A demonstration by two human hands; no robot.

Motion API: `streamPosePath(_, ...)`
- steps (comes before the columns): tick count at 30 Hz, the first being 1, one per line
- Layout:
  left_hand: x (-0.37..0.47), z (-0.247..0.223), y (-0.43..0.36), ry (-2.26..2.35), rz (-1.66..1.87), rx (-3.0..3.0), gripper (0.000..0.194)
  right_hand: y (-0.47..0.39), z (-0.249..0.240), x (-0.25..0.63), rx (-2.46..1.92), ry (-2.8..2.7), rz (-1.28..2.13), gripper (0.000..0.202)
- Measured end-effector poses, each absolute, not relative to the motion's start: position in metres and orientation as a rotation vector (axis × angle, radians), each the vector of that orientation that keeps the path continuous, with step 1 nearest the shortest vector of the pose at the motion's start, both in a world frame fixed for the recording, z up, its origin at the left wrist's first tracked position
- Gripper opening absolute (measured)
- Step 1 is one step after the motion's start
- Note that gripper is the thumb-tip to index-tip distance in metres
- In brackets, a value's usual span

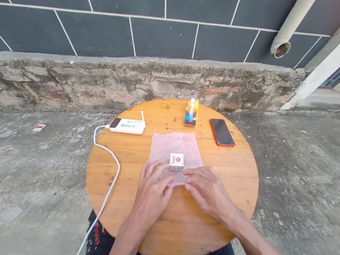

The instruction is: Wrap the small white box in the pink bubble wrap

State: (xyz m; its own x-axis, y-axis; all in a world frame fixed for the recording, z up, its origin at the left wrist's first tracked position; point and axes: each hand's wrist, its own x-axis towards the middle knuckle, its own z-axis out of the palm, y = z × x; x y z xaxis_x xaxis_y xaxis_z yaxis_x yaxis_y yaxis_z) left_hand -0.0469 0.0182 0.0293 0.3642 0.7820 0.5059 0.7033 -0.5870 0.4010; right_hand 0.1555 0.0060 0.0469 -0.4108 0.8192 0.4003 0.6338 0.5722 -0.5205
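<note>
A small white box [177,162] with red print sits on a sheet of pink bubble wrap [174,142], nearer to its front edge. My left hand [155,186] lies over the sheet's front left part, fingers stretched and spread, fingertips close beside the box; whether they touch it I cannot tell. At the front right corner of the sheet is my right hand [206,187], fingers slightly bent and thumb apart, with nothing visible between them. Both hands seem to rest on the wrap's front edge. The front edge is partly hidden under the fingers.
The round wooden table [118,190] also bears a tape dispenser [191,112] at the back, a red-edged phone [222,132] at right and a white device [127,126] at left. Its white cable [117,166] runs across the table's left side and down. A stone-based wall [121,77] stands behind.
</note>
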Motion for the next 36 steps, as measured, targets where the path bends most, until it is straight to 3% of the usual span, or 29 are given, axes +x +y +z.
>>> streamPosePath(6, -0.043, 0.004, 0.015, 1.333, 1.278, 2.441, 0.019, 0.046, 0.058, 0.174, -1.186, -2.001, 0.687, 0.019)
streamPosePath(10, -0.041, 0.002, 0.013, 1.304, 1.324, 2.432, 0.019, 0.077, 0.041, 0.17, -1.219, -2.121, 0.832, 0.057)
streamPosePath(12, -0.042, 0.003, 0.011, 1.277, 1.332, 2.422, 0.019, 0.083, 0.031, 0.164, -1.22, -2.129, 0.834, 0.063)
streamPosePath(17, -0.045, 0.007, 0.006, 1.234, 1.342, 2.364, 0.019, 0.079, 0.026, 0.158, -1.155, -2.16, 0.803, 0.046)
streamPosePath(25, -0.043, 0.024, 0.013, 1.316, 1.222, 2.267, 0.015, 0.074, 0.026, 0.162, -1.063, -2.125, 0.93, 0.045)
streamPosePath(36, -0.029, 0.035, 0.047, 1.519, 0.991, 2.066, 0.015, 0.079, 0.022, 0.172, -0.911, -1.927, 1.289, 0.027)
